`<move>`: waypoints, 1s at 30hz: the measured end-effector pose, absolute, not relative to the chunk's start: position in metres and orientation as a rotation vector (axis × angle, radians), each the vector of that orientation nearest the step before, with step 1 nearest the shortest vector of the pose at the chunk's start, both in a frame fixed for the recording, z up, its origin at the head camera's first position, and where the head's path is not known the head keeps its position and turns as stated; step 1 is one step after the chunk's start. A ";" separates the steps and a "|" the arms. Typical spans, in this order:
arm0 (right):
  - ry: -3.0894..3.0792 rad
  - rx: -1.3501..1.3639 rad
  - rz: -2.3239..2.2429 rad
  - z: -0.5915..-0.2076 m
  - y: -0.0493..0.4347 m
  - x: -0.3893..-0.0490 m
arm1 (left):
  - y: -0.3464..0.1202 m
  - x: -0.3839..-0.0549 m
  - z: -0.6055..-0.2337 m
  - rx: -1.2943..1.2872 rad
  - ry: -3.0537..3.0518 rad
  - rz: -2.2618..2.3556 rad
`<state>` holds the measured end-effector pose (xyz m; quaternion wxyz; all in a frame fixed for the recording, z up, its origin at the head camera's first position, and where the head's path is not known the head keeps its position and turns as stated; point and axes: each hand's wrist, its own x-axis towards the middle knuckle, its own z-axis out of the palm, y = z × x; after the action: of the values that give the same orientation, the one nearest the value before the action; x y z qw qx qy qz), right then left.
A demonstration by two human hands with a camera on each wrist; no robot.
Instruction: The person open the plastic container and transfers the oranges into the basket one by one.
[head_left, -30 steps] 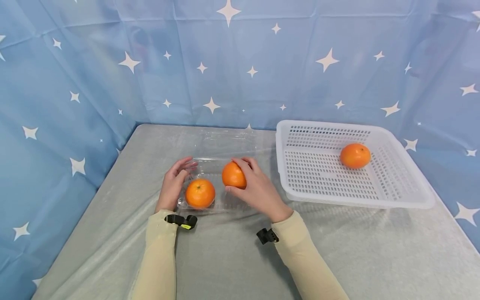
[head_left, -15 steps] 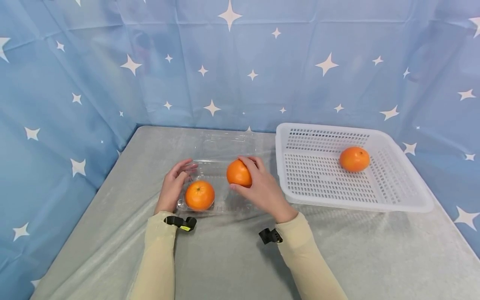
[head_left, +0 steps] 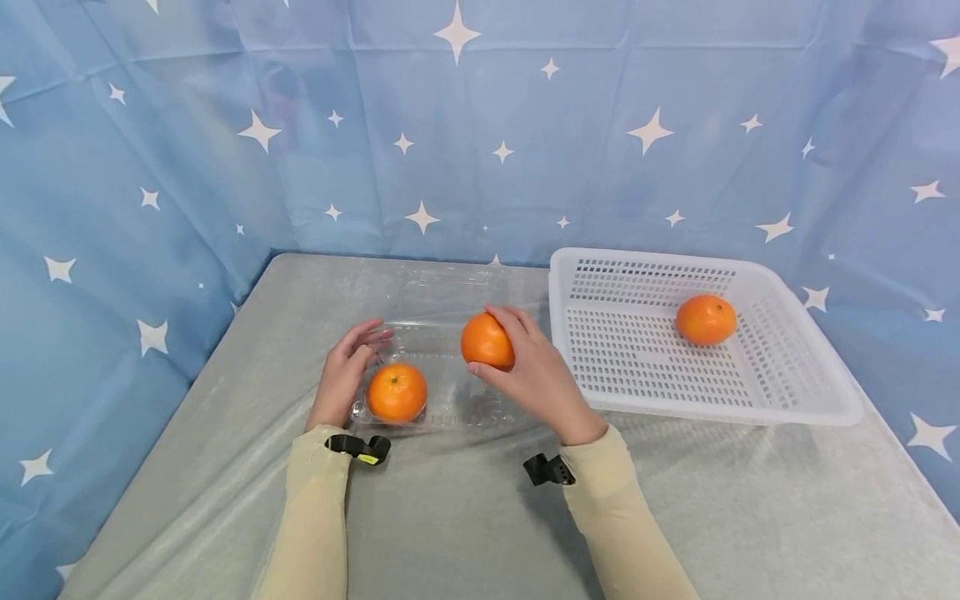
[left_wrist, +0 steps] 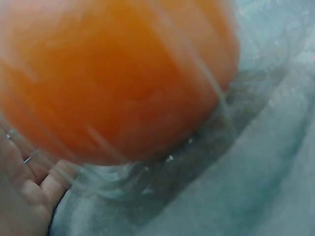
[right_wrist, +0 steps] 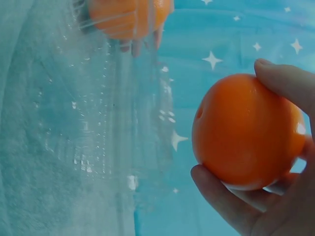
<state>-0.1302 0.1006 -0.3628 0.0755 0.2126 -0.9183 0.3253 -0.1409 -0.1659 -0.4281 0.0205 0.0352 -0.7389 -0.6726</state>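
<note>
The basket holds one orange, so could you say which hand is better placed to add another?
Probably the right hand: it grips an orange and is nearer the basket, while the left hand is beside the clear box.

Bright head view; dim, blurry left-wrist view.

Head view, centre: round orange fruit (head_left: 486, 340), smooth, glossy. Clear rectangular plastic clamshell (head_left: 448, 396), 7 o'clock: thin, shiny. White rectangular plastic basket (head_left: 712, 406), 3 o'clock: smooth. Flat grey cloth (head_left: 442, 525), 6 o'clock: matt. Blue star-print sheet (head_left: 480, 108), 12 o'clock: creased.
</note>
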 end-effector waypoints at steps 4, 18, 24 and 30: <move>-2.739 0.626 1.000 -0.359 0.104 -0.129 | -0.167 -0.139 -0.427 0.099 -2.283 -2.103; -2.728 0.469 1.115 -0.346 0.121 -0.130 | -0.167 -0.140 -0.427 0.088 -2.279 -2.101; -2.720 0.430 1.121 -0.342 0.128 -0.132 | -0.172 -0.149 -0.445 0.076 -2.275 -2.070; -2.735 0.383 1.100 -0.339 0.134 -0.131 | -0.172 -0.151 -0.449 0.075 -2.272 -2.060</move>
<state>-0.1312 0.1343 -0.3389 0.0842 0.1283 -0.9168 0.3688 -0.1512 -0.1723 -0.4487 0.0366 0.0244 -0.7401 -0.6710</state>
